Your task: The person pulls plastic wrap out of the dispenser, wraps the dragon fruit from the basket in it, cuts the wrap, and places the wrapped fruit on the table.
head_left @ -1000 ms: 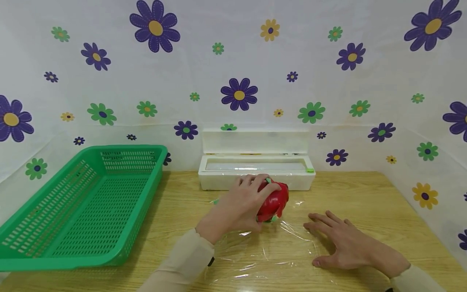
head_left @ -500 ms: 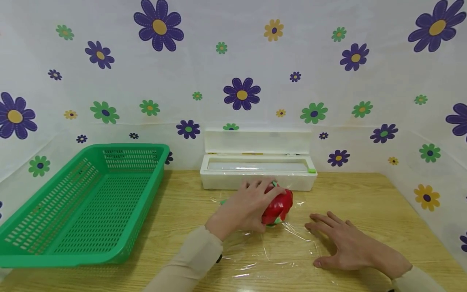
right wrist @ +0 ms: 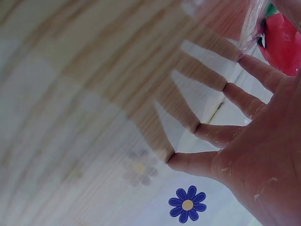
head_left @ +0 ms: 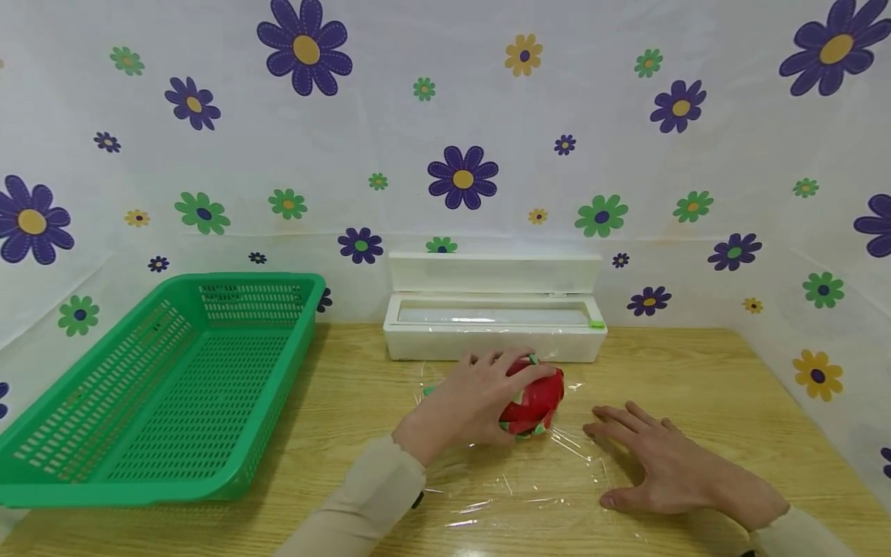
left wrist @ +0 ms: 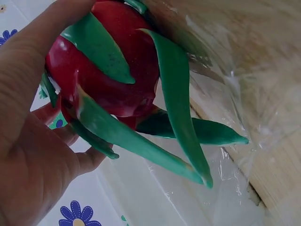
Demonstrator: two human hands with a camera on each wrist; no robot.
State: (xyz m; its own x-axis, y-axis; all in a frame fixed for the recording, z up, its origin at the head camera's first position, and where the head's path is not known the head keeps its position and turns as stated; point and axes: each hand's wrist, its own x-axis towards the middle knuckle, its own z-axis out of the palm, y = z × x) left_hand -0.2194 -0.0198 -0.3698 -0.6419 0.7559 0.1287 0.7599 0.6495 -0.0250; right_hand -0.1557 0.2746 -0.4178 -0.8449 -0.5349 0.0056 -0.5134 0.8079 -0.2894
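A red dragon fruit [head_left: 541,401] with long green scales rests over a sheet of clear plastic wrap [head_left: 508,487] on the table. Curled round it from the left, my left hand [head_left: 469,402] grips the fruit; in the left wrist view its green leaf-like tips [left wrist: 181,103] point away from the palm. My right hand [head_left: 661,464] lies to the right of the fruit with its fingers spread. In the right wrist view the fingertips [right wrist: 193,165] touch the tabletop at the wrap's right side. The fruit's left side is hidden behind my left hand.
A white wrap dispenser box [head_left: 494,344] with its lid raised stands behind the fruit, a roll [head_left: 490,316] inside. At left is a green slotted basket [head_left: 230,487]. A flowered white cloth [head_left: 390,131] rises behind the wooden table [head_left: 696,371].
My left hand has moved slightly right and toward the table's front with the dragon fruit, and the fruit has turned a little in its grip. The right hand has stayed in place.
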